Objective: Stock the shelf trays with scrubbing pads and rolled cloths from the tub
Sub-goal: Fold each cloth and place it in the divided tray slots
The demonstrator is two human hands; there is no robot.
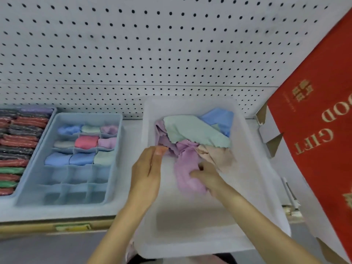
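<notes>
Lilac cloth (187, 168), loose and crumpled, lies in the translucent white tub (253, 168), where the right hand (206, 173) closes its fingers on it. Four more loose cloths sit just beyond that hand: a pale green one (192, 131), a blue one (219, 117), a beige one (219, 156) and a mauve one (162, 138), partly buried under the green. The left hand (147, 168) rests at the tub's left wall with its fingers pressed together and straight, gripping nothing that can be made out; its fingertips are blurred against the tub rim.

Left of that hand stands a pale blue divided tray (114, 121) with nine rolled cloths (86, 141) filling its three far rows: three blue, two green, two purple, one pink and one grey. The two near rows, six cells, hold nothing. Farther left, a second tray (50, 116) is packed with flat scrubbing pads (21, 140) in red, dark grey, green and purple; the frame edge cuts them off, so no count is possible.

Right of the right hand leans a red carton (320, 134) printed in gold, seen upside down: "GIFT" reads clearly, the word above it is cropped to "OOD". White pegboard (133, 44) backs the shelf, and the yellow-green shelf label (73, 227) is too blurred to read.
</notes>
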